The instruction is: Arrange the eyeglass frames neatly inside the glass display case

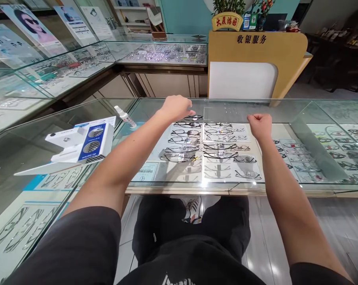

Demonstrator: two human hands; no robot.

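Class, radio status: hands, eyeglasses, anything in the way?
Left hand: grip unclear. Right hand: fisted. Eyeglasses: in rows, mostly nearer the body. Bottle: left of both hands, not between.

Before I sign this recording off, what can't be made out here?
All in the head view:
Left hand: palm hidden by the back of the hand; whether it touches the nearest eyeglasses is unclear.
Right hand: inside hidden, being closed in a fist.
White bottle: print too small to read.
Shirt lettering: cut off by the bottom edge.
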